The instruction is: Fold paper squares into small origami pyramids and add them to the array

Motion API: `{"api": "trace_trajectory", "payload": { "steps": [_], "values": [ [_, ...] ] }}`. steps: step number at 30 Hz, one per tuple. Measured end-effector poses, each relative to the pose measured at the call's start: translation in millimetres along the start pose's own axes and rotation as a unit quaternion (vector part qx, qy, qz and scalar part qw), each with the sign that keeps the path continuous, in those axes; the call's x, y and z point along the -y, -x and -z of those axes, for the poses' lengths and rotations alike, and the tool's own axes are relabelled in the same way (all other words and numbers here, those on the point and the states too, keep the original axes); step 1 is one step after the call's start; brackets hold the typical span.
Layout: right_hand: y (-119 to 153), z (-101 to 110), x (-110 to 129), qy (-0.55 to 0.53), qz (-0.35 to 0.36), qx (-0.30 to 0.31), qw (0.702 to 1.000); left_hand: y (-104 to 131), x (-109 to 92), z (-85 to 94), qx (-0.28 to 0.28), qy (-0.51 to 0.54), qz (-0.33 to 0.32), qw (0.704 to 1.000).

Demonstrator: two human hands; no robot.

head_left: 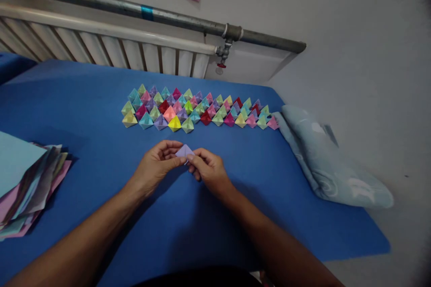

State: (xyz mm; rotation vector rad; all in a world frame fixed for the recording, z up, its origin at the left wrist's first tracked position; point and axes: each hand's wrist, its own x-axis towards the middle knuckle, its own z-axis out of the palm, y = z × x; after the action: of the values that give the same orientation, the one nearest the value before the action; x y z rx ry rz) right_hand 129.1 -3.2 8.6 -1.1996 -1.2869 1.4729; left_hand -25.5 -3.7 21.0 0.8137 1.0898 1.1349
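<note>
A small folded piece of lavender paper (185, 151) is held between both hands above the blue table. My left hand (161, 160) pinches its left side, thumb on the near face. On the right side, my right hand (206, 164) grips the paper with the thumb near its lower middle. Just beyond the hands lie several rows of folded paper pieces (187, 124) in green, pink, purple, red, yellow and blue. Parts of the fingers behind the lavender paper are hidden.
A stack of coloured paper sheets (20, 161) lies on the blue table (101, 233) at the left. A folded pale green cloth (323, 161) rests at the right edge. Behind the table are a white radiator (117, 56) and a metal pipe (188, 23).
</note>
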Motion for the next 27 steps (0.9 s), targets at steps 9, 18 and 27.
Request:
{"api": "trace_trajectory", "payload": {
  "steps": [9,18,27],
  "values": [
    [3.3,1.3,0.8,0.017,0.041,-0.018,0.999,1.7,-3.9,-0.1,0.070,-0.062,0.046,0.995],
    [6.7,-6.1,-0.4,-0.004,0.037,-0.048,0.998,3.2,0.6,-2.1,0.077,-0.063,0.028,0.995],
    [6.9,-2.1,1.2,-0.016,0.022,-0.032,0.999,2.4,-1.9,0.4,0.107,-0.071,0.067,0.989]
  ]
}}
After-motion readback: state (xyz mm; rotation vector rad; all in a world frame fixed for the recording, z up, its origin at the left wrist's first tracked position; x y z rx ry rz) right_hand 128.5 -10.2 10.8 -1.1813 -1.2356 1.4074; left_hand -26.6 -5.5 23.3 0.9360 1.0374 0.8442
